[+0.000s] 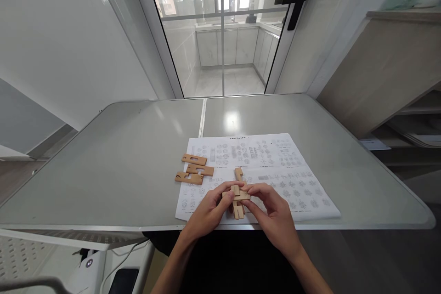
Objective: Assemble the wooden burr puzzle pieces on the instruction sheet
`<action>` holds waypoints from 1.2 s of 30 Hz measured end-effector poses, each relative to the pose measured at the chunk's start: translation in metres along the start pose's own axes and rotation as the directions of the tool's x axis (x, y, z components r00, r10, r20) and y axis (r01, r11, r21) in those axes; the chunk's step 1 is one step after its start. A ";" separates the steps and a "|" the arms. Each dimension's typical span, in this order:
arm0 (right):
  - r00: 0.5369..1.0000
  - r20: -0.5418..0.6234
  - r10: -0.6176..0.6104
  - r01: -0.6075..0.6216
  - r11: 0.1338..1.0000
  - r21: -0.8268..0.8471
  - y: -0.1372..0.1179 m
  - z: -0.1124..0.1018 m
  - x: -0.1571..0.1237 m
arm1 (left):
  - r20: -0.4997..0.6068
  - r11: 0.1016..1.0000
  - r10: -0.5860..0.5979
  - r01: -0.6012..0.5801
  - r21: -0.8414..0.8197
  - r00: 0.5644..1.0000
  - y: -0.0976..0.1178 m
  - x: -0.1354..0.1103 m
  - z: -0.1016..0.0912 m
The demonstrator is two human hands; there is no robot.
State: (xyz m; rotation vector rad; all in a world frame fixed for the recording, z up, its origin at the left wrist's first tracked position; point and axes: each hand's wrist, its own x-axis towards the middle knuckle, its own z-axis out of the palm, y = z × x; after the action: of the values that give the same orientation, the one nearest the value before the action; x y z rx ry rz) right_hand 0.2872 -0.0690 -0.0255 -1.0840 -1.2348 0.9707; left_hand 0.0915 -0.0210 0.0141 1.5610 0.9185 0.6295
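Note:
Several flat wooden puzzle pieces, interlocked in a cross-like wooden puzzle (238,211), are between my two hands near the table's front edge. My left hand (211,206) is closed on its left side, with the thumb pressing on top. On the right side, my right hand (272,209) pinches the puzzle between thumb and fingers. One notched end sticks out away from me, and another end points toward me. To the left lie three loose slotted wooden pieces: a far one (195,159), a middle one (200,170) and a near one (189,178), with dark marks on them.
Under the hands, a printed instruction sheet (296,183) with small diagrams lies on the grey table (103,156). A glass door (223,32) with a black handle (298,2) stands behind. At lower left, a phone (124,281) and a cable rest on a white surface below table height.

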 end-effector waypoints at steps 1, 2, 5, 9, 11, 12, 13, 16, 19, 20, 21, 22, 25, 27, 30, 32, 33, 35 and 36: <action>1.000 -0.001 0.006 -0.006 1.000 0.000 0.000 0.000 0.000 | -0.004 1.000 0.003 -0.003 0.002 1.000 0.000 0.000 0.000; 1.000 0.000 0.009 -0.009 1.000 -0.002 0.000 0.000 0.000 | -0.008 1.000 0.006 -0.006 0.007 1.000 -0.001 0.000 0.000; 1.000 0.004 0.001 -0.001 1.000 -0.016 0.000 0.000 0.001 | -0.007 0.999 0.016 -0.016 0.031 1.000 -0.002 -0.001 0.001; 1.000 0.000 -0.017 0.017 1.000 -0.025 0.000 -0.001 0.000 | -0.008 0.998 0.027 -0.026 0.049 1.000 -0.002 -0.001 0.001; 1.000 -0.001 -0.018 0.018 0.999 -0.030 0.000 -0.001 -0.001 | -0.009 0.999 0.028 -0.028 0.045 1.000 -0.002 -0.001 0.001; 1.000 -0.002 -0.017 0.017 0.999 -0.031 0.000 -0.001 -0.001 | -0.008 0.999 0.029 -0.029 0.043 1.000 -0.002 0.000 0.001; 1.000 -0.002 -0.014 0.014 0.999 -0.030 0.000 -0.001 -0.001 | -0.007 0.999 0.030 -0.030 0.041 1.000 -0.002 0.000 0.001; 1.000 0.003 0.001 -0.001 1.000 -0.022 0.000 -0.002 -0.001 | -0.006 0.999 0.034 -0.034 0.039 0.999 -0.002 0.000 0.002; 1.000 0.019 0.011 -0.011 1.000 -0.006 0.001 -0.001 0.000 | -0.006 0.998 0.047 -0.047 0.032 0.999 -0.001 0.000 0.002; 1.000 0.023 0.013 -0.013 1.000 0.000 0.000 -0.001 0.000 | -0.006 0.999 0.045 -0.044 0.030 0.999 0.000 0.000 0.002; 1.000 0.024 0.016 -0.016 1.000 0.006 0.000 -0.001 0.000 | -0.002 0.999 0.038 -0.038 0.027 0.999 0.000 0.000 0.002; 1.000 0.021 0.022 -0.022 1.000 0.012 0.000 -0.001 0.000 | 0.005 0.999 0.032 -0.032 0.024 0.999 0.001 0.000 0.002; 0.998 0.003 0.057 -0.057 0.998 0.025 0.000 -0.001 0.001 | 0.038 0.999 0.043 -0.043 0.000 0.998 0.002 -0.001 0.002; 0.997 0.005 0.081 -0.081 0.996 0.031 -0.001 -0.001 0.002 | 0.044 0.999 0.053 -0.053 -0.006 0.998 0.001 -0.001 0.003; 0.995 0.012 0.102 -0.102 0.993 0.051 -0.002 0.000 0.003 | 0.014 1.000 0.026 -0.026 0.011 1.000 0.000 -0.001 0.004; 0.994 0.012 0.107 -0.108 0.991 0.081 -0.002 0.000 0.004 | -0.001 1.000 0.014 -0.014 0.019 1.000 0.000 -0.001 0.004; 0.994 0.013 0.110 -0.111 0.989 0.098 -0.002 0.000 0.004 | -0.005 1.000 0.014 -0.014 0.020 1.000 0.000 -0.001 0.004; 0.992 0.015 0.122 -0.123 0.984 0.127 -0.002 0.000 0.004 | -0.007 1.000 0.018 -0.018 0.022 1.000 0.001 -0.001 0.004; 0.991 0.019 0.132 -0.133 0.982 0.137 -0.002 -0.001 0.004 | -0.007 1.000 0.020 -0.020 0.023 1.000 0.002 -0.001 0.004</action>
State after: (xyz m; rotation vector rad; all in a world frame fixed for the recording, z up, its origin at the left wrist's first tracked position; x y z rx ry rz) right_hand 0.2883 -0.0651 -0.0230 -1.0633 -1.0972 1.1477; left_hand 0.0950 -0.0241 0.0150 1.5912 0.9193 0.6408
